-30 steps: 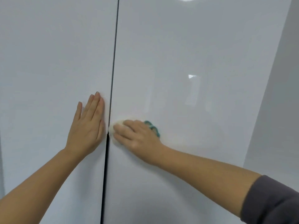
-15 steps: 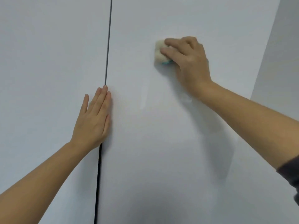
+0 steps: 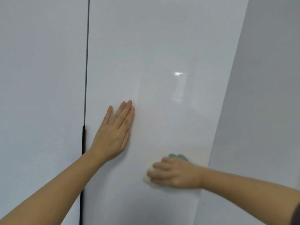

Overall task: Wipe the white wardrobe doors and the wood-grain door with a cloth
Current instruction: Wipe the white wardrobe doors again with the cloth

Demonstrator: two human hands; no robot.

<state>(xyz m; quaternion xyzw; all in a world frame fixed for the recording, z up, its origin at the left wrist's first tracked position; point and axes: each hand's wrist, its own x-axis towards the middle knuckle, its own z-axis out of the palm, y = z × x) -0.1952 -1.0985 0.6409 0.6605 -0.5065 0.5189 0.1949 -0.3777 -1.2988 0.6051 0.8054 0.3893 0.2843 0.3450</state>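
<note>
Two glossy white wardrobe doors fill the view, a left door (image 3: 42, 95) and a right door (image 3: 154, 46), split by a thin dark gap (image 3: 86, 62). My left hand (image 3: 113, 133) lies flat with straight fingers on the right door, just right of the gap. My right hand (image 3: 173, 172) is lower and further right on the same door, fingers curled over a cream cloth (image 3: 146, 177) with a teal edge (image 3: 178, 156), pressing it to the surface. The right hand is motion-blurred. No wood-grain door is in view.
A grey wall (image 3: 263, 111) stands to the right of the right door's edge. A dark strip (image 3: 83, 140) runs down the lower part of the gap between the doors.
My right hand has swept the cloth from the upper part of the right door down to its lower right. My left hand has shifted from the left door's edge onto the right door.
</note>
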